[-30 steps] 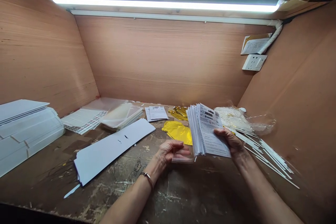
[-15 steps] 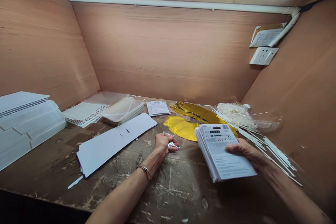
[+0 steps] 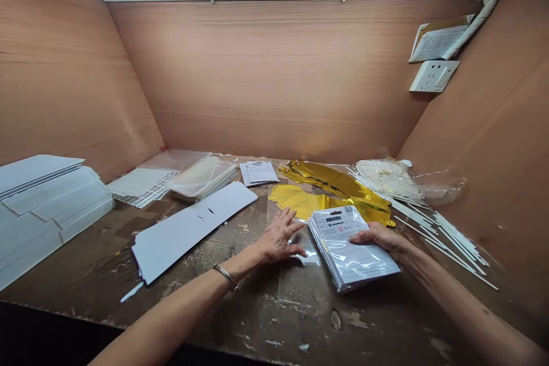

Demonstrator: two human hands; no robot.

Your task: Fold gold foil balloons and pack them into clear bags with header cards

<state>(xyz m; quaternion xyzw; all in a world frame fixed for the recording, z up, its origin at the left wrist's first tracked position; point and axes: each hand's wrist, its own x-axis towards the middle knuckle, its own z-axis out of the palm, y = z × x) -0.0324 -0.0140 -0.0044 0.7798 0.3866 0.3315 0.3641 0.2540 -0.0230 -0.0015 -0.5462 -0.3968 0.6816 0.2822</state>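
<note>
A stack of clear-bagged printed packets (image 3: 349, 249) lies flat on the worn wooden bench. My right hand (image 3: 380, 236) rests on its right edge, fingers curled over the top packet. My left hand (image 3: 279, 235) lies flat and open on a clear plastic sleeve (image 3: 306, 251) just left of the stack, fingers spread. Gold foil balloons (image 3: 330, 191) lie right behind both hands.
White sticks (image 3: 433, 220) and a clear bag fan out at the right. A long white card (image 3: 193, 226), label sheets (image 3: 139, 183), clear bags (image 3: 203, 177) and small leaflets (image 3: 258, 172) sit left and back. White flat boxes (image 3: 43, 206) are stacked far left. A socket (image 3: 433, 75) is on the right wall.
My right hand lowered the packet stack from upright in the air down flat onto the bench. My left hand opened and pressed down on the clear sleeve.
</note>
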